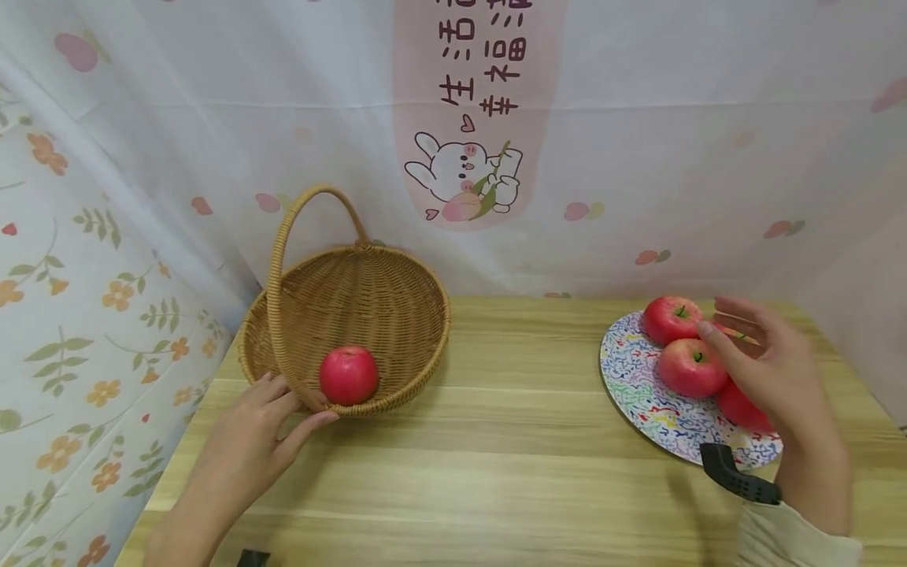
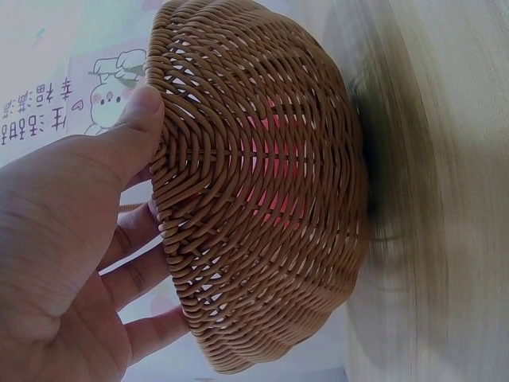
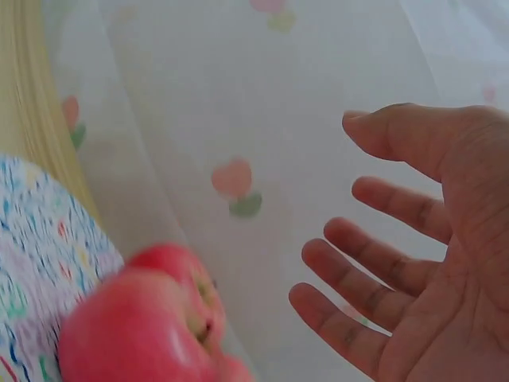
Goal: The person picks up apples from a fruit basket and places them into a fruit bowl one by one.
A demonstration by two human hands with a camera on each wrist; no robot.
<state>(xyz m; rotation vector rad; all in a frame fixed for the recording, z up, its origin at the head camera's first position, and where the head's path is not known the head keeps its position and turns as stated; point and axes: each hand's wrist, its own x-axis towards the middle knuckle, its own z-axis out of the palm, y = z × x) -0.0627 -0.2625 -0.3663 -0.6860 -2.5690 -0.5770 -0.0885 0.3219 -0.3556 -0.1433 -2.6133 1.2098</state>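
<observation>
My left hand (image 1: 248,441) grips the near rim of a wicker basket (image 1: 414,287), thumb outside and fingers over the edge, as the left wrist view also shows. One red apple (image 1: 349,376) lies inside the basket and shows through the weave in the left wrist view. At the right, my right hand (image 1: 775,370) hovers over a speckled round plate (image 1: 631,386), its fingers spread and slightly bent with nothing between them. Several apples (image 1: 690,368) are grouped on that plate, partly hidden behind this hand. In the right wrist view, apples (image 3: 135,330) sit left of the fingers.
Both things stand on a light wooden table (image 1: 496,441). Behind it hangs a white printed curtain (image 1: 638,157), and a floral cloth (image 1: 92,354) borders the left side. The basket's tall arched handle (image 1: 278,283) rises beside the left hand.
</observation>
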